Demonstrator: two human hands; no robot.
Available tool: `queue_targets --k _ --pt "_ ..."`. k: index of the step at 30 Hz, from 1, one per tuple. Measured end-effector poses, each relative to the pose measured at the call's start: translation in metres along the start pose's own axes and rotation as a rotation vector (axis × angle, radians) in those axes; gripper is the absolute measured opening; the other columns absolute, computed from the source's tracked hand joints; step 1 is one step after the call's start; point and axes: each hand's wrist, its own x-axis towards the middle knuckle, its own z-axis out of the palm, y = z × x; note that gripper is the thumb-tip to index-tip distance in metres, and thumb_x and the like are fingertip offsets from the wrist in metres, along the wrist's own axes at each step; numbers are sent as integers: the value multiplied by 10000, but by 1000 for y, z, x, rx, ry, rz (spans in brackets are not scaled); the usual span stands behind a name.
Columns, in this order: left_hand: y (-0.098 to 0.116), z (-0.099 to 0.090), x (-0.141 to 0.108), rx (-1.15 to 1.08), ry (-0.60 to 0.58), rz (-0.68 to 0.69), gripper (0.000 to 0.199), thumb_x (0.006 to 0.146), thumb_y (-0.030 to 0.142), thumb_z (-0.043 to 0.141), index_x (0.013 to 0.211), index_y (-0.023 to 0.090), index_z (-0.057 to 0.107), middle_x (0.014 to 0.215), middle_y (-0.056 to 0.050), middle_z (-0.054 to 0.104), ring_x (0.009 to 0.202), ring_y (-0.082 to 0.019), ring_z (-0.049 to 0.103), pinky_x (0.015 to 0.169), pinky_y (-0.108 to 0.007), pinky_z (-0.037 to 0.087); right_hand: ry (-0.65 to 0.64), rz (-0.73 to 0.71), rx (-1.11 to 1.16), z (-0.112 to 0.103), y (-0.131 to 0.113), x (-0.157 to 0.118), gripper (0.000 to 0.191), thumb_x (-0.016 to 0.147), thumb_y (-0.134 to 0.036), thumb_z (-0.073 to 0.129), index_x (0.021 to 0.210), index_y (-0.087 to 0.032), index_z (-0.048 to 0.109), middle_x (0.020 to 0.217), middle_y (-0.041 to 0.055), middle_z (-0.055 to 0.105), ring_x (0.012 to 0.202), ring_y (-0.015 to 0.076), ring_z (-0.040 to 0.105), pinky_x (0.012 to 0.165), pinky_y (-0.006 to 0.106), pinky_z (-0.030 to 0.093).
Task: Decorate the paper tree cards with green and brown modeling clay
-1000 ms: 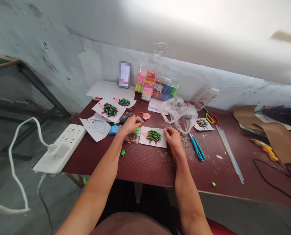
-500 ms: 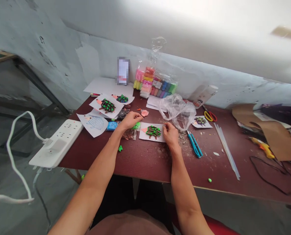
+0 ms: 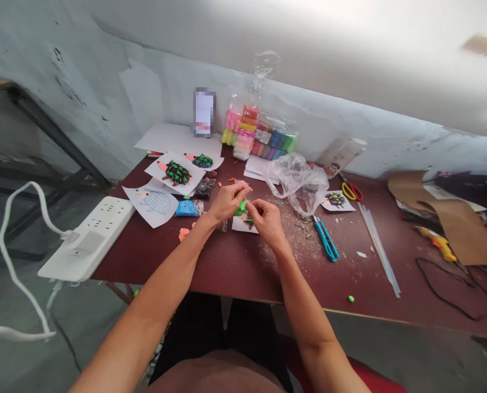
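My left hand (image 3: 230, 203) is closed, its fingers on a lump of bright green clay (image 3: 241, 208) that looks to be in a clear wrapper. From the other side, my right hand (image 3: 268, 221) pinches the edge of the same green clay. Under both hands lies a white card (image 3: 241, 225) with a hedgehog on it, mostly covered by my fingers. A pink clay lump (image 3: 184, 234) sits beside my left forearm, close to a packet of blue clay (image 3: 188, 208).
Finished hedgehog cards (image 3: 177, 173) and a blue hedgehog drawing (image 3: 155, 204) lie left. Packs of coloured clay (image 3: 263, 139) and a crumpled plastic bag (image 3: 295, 177) are behind. Rightward are a teal cutter (image 3: 326, 239), scissors (image 3: 352, 191), clear glue sticks (image 3: 378, 248) and a glue gun (image 3: 440, 243). A power strip (image 3: 85, 240) juts out left.
My right hand has let go of the card's right edge and moved left to the green clay. My left hand has shifted slightly right with the green clay, over the card.
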Motion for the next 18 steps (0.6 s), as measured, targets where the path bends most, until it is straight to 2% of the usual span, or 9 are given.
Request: queue_targets --k 3,6,9,13,16,18 --pt "3 2 -1 50 7 48 322 983 353 478 891 145 706 915 -60 724 858 -174 638 814 -250 475 33 -9 18 -2 2 2 338 922 -448 525 697 -209 607 595 -28 597 512 112 523 531 227 395" --pt "2 3 -1 108 -1 50 341 994 351 463 838 144 685 841 -50 700 810 -162 626 785 -241 459 32 14 24 -5 5 1 357 937 -454 501 692 -209 590 607 -23 606 517 112 529 536 227 399" --pt "1 3 -2 131 -6 66 359 1006 366 441 851 147 679 855 -59 701 805 -165 627 772 -247 451 -27 48 19 -4 4 -3 420 961 -501 466 682 -209 583 624 -7 620 531 118 543 551 234 407" --pt "5 4 -4 144 -19 55 340 1004 372 442 910 158 689 891 -67 715 820 -178 642 767 -257 456 -53 -11 6 3 -1 -6 389 937 -480 498 647 -221 518 595 -23 542 566 123 502 551 233 379" --pt "8 0 -4 79 4 22 374 1009 423 443 926 158 694 888 -66 724 811 -176 646 757 -255 476 9 -17 21 2 2 -1 379 926 -453 481 622 -232 436 568 -42 457 545 116 458 533 230 352" --pt "8 -6 -3 -14 42 -14 413 1007 474 446 951 147 693 895 -73 731 748 -161 643 692 -244 490 86 7 34 -4 9 8 363 924 -440 461 628 -231 450 569 -42 471 530 117 457 535 235 353"
